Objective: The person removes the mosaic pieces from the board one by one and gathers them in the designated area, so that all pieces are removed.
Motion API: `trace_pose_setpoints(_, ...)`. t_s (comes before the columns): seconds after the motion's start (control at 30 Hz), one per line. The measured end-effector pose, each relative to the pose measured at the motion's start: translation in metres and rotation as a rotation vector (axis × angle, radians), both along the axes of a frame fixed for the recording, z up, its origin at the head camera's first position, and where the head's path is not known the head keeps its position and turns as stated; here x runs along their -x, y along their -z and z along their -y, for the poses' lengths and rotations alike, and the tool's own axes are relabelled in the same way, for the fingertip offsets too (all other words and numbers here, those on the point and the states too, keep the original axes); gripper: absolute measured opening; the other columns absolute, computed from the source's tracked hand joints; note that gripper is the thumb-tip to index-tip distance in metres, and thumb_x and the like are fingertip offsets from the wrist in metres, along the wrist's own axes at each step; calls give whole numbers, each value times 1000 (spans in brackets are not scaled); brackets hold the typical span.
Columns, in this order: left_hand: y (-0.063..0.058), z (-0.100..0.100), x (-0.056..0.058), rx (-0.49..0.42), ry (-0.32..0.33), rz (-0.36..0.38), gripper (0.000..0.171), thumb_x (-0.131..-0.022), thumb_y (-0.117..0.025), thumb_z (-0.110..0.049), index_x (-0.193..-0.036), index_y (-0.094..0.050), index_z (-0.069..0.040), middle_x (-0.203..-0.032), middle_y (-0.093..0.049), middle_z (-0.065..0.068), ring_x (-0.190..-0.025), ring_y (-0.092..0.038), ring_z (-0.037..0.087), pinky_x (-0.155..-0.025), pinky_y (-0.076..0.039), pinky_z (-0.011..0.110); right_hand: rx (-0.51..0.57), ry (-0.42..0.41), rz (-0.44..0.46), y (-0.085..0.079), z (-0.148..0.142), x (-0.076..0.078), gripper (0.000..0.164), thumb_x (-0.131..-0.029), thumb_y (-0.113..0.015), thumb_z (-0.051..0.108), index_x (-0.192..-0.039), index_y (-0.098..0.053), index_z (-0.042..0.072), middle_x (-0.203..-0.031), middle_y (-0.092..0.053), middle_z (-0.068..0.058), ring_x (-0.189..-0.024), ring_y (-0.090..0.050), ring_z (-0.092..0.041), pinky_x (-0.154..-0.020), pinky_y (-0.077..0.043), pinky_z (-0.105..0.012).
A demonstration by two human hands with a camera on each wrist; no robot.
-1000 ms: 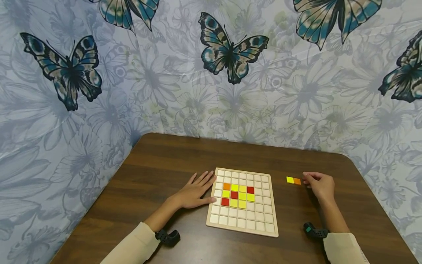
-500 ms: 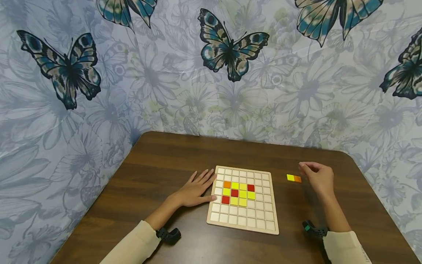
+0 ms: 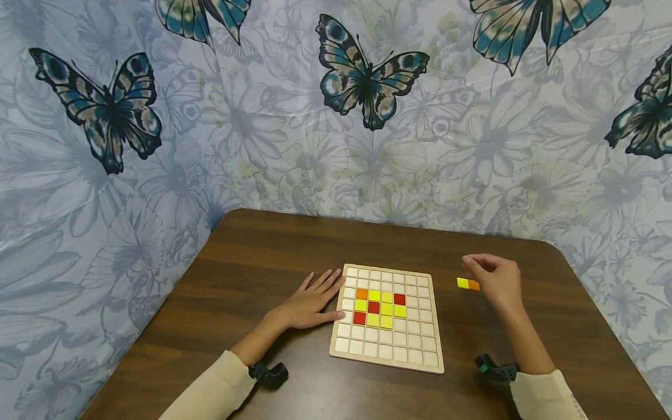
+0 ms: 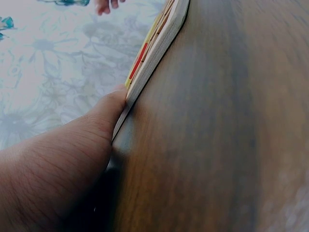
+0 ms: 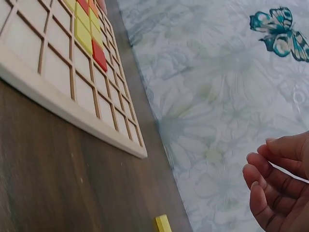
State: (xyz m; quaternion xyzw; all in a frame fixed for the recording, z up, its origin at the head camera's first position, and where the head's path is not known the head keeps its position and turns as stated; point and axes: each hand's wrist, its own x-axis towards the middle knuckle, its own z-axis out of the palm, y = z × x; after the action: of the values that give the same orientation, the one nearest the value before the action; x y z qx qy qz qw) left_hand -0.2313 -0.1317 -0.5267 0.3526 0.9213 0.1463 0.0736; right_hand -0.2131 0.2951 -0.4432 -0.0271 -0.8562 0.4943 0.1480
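A pale wooden grid board lies flat on the table, with red, yellow and orange square tiles in several of its middle cells. My left hand rests at the board's left side, fingers spread; in the left wrist view its thumb touches the board's edge. Right of the board, a yellow tile and an orange tile lie side by side. My right hand hovers just over that pair. Its fingers are loosely bent, thumb close to the index finger, and no tile shows between them.
A brown wooden table stands against a wall covering printed with flowers and butterflies. Black bands with small devices sit on the left wrist and the right wrist.
My right hand has risen from the table beside the orange tile and shifted left, over the tile pair. The left hand, board and tiles stay in place.
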Motion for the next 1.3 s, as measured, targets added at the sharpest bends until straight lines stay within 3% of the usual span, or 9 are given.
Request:
trace_pose_setpoints(0.23,0,0,1,0,-4,-1,89,-100,-41,-69,-165,-8,-18,-171,-4,8,-157,-3,28,-120,-1,62,-98,-52,-23,2,13,0,31,-96,-72,32,-105,-79,3,-90,-76,-15,-69,-70,-6,-57,-54,-21)
trace_pose_setpoints(0.53,-2,-1,0,-1,0,2,89,-100,-42,-68,-165,-9,-17,-171,-4,8,-157,-3,28,-120,-1,62,-123,-175,3,10,31,-1,25,-95,-74,29,-101,-80,5,-78,-73,-9,-68,-68,-31,-56,-54,-31)
trace_pose_setpoints(0.8,3,2,2,-2,-4,13,91,-99,-39,-71,-165,-7,-18,-171,-2,6,-157,0,26,-120,3,60,-128,-263,27,18,48,-4,14,-96,-73,17,-102,-80,6,-81,-72,-18,-61,-60,-17,-53,-50,-29)
trace_pose_setpoints(1.07,6,2,3,4,-6,12,91,-98,-36,-74,-165,-5,-21,-171,0,4,-157,2,25,-120,4,59,-154,-328,105,26,61,-6,17,-95,-74,16,-106,-79,4,-83,-73,-16,-63,-62,-35,-51,-49,-29)
trace_pose_setpoints(1.23,6,2,2,-15,8,-4,90,-99,-41,-70,-165,-9,-17,-171,-4,8,-157,-2,29,-120,0,62,-193,-357,135,34,67,-4,15,-93,-76,15,-103,-80,4,-80,-72,-10,-58,-58,-27,-48,-42,-27)
trace_pose_setpoints(1.3,5,2,1,-22,12,-13,90,-100,-42,-68,-165,-11,-15,-171,-6,10,-157,-4,31,-119,-1,64,-190,-367,139,37,70,-3,15,-93,-76,15,-102,-80,4,-85,-73,-8,-59,-58,-23,-49,-44,-27)
